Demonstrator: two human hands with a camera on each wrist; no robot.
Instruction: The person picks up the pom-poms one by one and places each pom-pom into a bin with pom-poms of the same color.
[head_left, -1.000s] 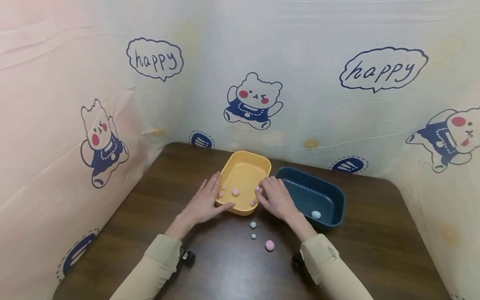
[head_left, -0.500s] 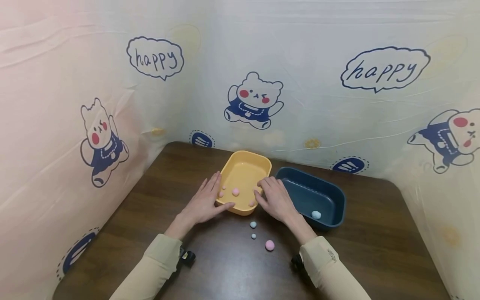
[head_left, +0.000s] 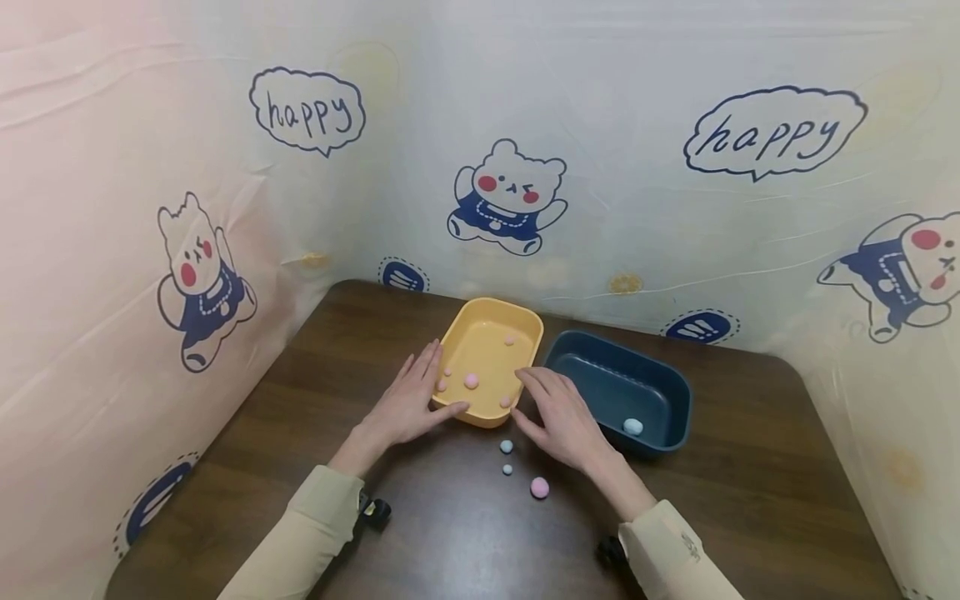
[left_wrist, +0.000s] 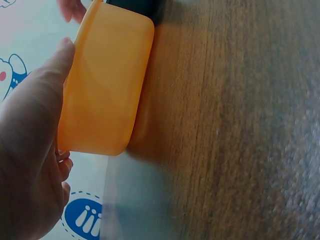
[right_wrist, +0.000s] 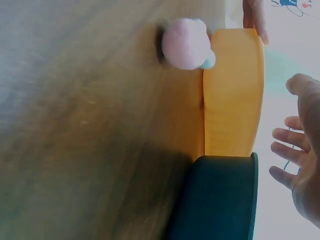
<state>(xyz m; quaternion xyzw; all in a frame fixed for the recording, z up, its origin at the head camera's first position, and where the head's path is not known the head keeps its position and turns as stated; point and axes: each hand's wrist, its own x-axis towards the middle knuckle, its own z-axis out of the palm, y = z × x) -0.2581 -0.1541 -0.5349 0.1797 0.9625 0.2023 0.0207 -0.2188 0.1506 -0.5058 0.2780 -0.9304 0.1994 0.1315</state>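
Note:
My left hand [head_left: 407, 404] rests against the near left corner of a yellow tray [head_left: 489, 310], fingers straight along its side and thumb at the near rim. Several small pink balls [head_left: 471, 381] lie inside that tray. Over the tray's right rim hovers my right hand [head_left: 561, 417], its fingers spread and holding nothing. In the right wrist view, a gap shows between its thumb and fingers [right_wrist: 290, 137]. Just in front of the tray, on the table, sit two light blue balls, a larger one [head_left: 506, 447] and a smaller one [head_left: 507, 470], and a bigger pink ball [head_left: 539, 487].
A dark blue tray [head_left: 681, 392] stands to the right, close beside the yellow one, with a light blue ball [head_left: 633, 427] at its near end. The brown wooden table [head_left: 757, 467] meets a printed curtain [head_left: 600, 217] at the back and sides.
A pink ball has left my right hand; one now lies at the far end of the yellow tray. The right hand has drawn back slightly to the right. My left hand stays put.

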